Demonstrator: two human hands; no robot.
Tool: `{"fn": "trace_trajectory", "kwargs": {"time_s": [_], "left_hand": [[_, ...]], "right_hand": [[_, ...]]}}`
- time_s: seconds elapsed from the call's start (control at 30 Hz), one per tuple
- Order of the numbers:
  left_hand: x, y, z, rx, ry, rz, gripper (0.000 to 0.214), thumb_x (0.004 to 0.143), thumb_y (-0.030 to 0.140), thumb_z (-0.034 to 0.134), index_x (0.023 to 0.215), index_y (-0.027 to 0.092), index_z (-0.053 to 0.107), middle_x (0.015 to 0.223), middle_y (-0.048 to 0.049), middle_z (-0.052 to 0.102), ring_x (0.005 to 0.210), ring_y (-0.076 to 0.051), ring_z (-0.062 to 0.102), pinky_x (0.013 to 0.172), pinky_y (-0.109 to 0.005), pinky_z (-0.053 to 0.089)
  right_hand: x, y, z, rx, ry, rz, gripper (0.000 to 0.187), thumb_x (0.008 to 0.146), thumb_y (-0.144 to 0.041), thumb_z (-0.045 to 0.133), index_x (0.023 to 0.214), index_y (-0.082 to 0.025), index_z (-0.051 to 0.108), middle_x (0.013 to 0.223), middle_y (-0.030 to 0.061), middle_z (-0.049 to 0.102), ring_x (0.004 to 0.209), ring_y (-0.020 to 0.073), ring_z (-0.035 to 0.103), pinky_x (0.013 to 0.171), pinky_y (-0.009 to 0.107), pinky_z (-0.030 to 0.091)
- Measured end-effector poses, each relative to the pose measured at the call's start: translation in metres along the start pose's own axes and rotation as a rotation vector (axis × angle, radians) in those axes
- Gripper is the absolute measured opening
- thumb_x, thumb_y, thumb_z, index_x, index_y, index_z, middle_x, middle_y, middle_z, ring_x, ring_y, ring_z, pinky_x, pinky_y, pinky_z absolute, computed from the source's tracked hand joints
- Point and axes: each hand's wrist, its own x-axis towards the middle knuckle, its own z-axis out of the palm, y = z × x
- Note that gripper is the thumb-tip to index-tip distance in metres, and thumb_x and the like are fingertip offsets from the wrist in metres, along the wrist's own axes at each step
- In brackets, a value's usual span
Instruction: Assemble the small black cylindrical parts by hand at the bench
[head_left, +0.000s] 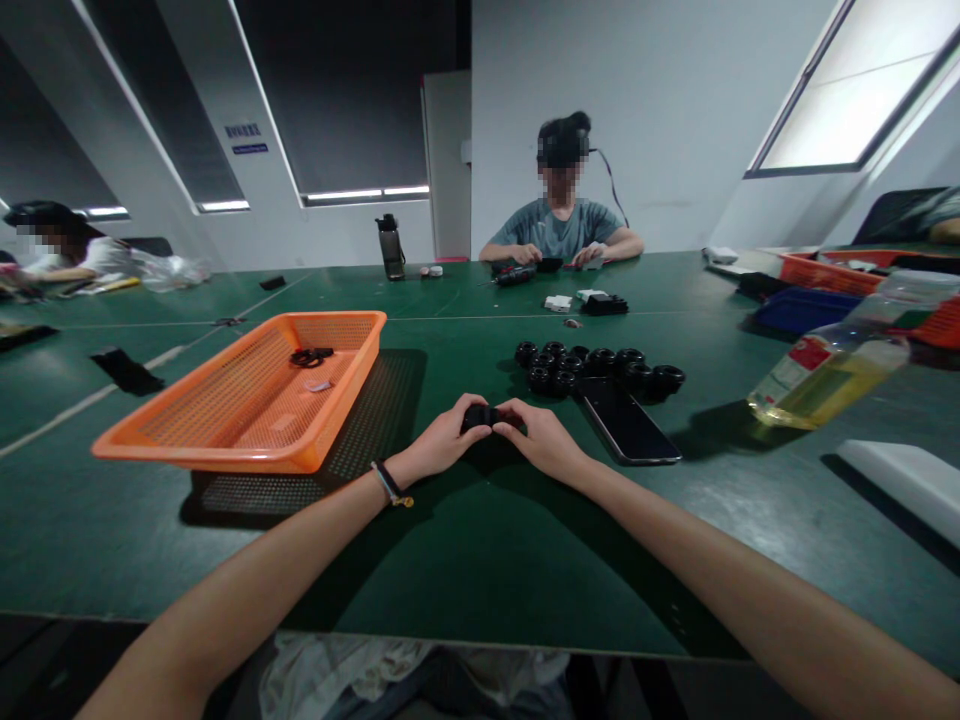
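Note:
Between my fingertips, just above the green table, is a small black round part (480, 417). My left hand (444, 440) grips it from the left, fingers curled over its far side and thumb in front. From the right, my right hand (541, 440) pinches the same part with thumb and fingertips. My fingers cover much of it, so its exact kind does not show. Beyond my right hand lies a cluster of several glossy black round parts (564, 382). A black smartphone (630, 425) lies beside them, to the right of my right hand.
An orange plastic basket (225, 450) with black cords (311, 357) inside stands at left. A bottle of yellow liquid (832, 370) and a white box (904, 485) are at right. Across the table (480, 570) sits a co-worker (562, 220) near a power drill (515, 273).

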Motion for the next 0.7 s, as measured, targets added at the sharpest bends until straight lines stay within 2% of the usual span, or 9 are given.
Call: {"fn": "trace_trajectory", "kwargs": {"time_s": [0.2, 0.47, 0.7], "left_hand": [[0.0001, -0.0002, -0.0003, -0.015, -0.004, 0.024, 0.032, 0.081, 0.027, 0.048, 0.111, 0.019, 0.04, 0.101, -0.0046, 0.056, 0.092, -0.019, 0.055, 0.08, -0.03, 0.043], [-0.0006, 0.0007, -0.0007, -0.022, -0.011, 0.026, 0.031, 0.082, 0.029, 0.047, 0.111, 0.019, 0.04, 0.099, -0.0046, 0.056, 0.089, -0.019, 0.056, 0.078, -0.03, 0.043], [-0.0007, 0.0003, -0.0008, -0.043, 0.013, 0.023, 0.032, 0.082, 0.028, 0.046, 0.112, 0.019, 0.04, 0.1, -0.0043, 0.056, 0.088, -0.019, 0.056, 0.077, -0.029, 0.044]], "right_hand": [[-0.0003, 0.0005, -0.0001, -0.003, -0.005, 0.006, 0.011, 0.081, -0.021, 0.05, 0.089, -0.017, 0.057, 0.084, 0.0049, 0.065, 0.079, 0.0181, 0.061, 0.072, 0.033, 0.047], [0.0002, -0.0022, -0.0011, -0.026, -0.027, 0.039, 0.013, 0.082, -0.021, 0.049, 0.09, -0.016, 0.057, 0.085, 0.0059, 0.065, 0.079, 0.0192, 0.061, 0.071, 0.033, 0.046], [-0.0008, 0.0, 0.0011, -0.034, 0.026, -0.026, 0.018, 0.081, -0.02, 0.05, 0.098, -0.017, 0.057, 0.091, 0.0063, 0.065, 0.082, 0.0187, 0.06, 0.074, 0.034, 0.047]]}}
